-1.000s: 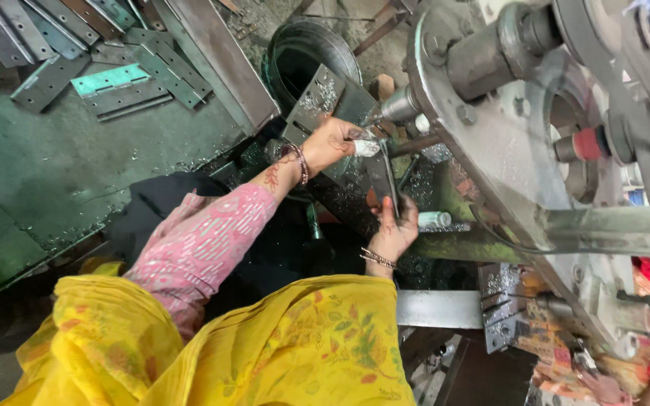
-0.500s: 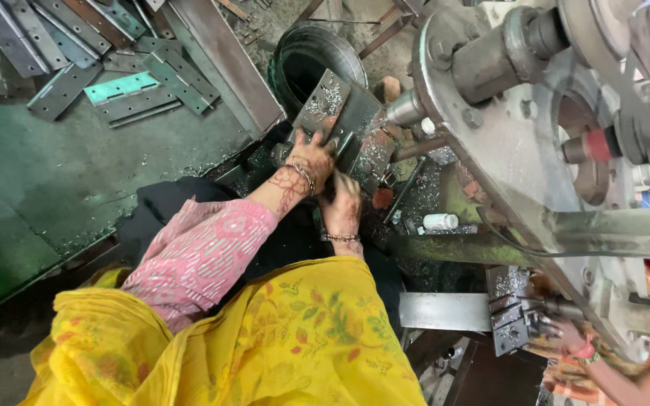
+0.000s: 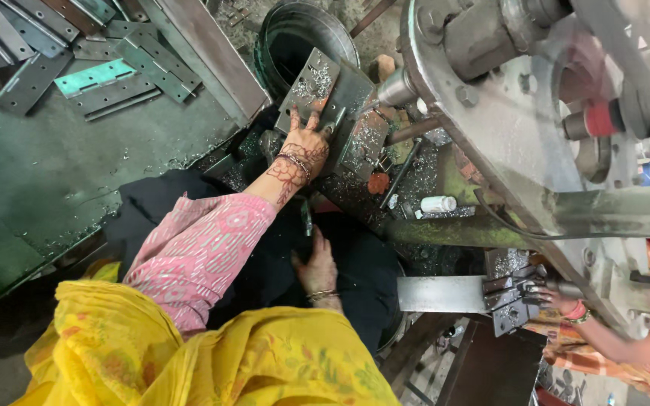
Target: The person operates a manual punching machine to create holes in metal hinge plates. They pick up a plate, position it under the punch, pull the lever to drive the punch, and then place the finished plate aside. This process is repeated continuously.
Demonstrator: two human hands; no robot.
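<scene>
Since half a second ago: right hand (image 3: pixel 317 269) dropped away from the die and now down in the dark lap at lower centre of the frame, fingers loosely curled, nothing visibly held. Left hand (image 3: pixel 306 143) still forward at upper centre, palm down and fingers spread flat on the grey metal plate (image 3: pixel 316 83), pressing rather than gripping. Plate lying tilted on the press bed, strewn with shiny swarf, just below the round black drum (image 3: pixel 295 37).

Judged from the lie of things: piece seated or nearly seated on the bed, stroke of the press (image 3: pixel 505 113) not yet shown; a heap of flat hinge blanks (image 3: pixel 95 75) on the green worktop (image 3: pixel 54 195) at upper left, finished or waiting cannot be told. Small white bottle (image 3: pixel 438 204) and red cap near the bed at centre right. At lower right, a co-worker's hand (image 3: pixel 558 301) at a second clamp block, apart from this work.
</scene>
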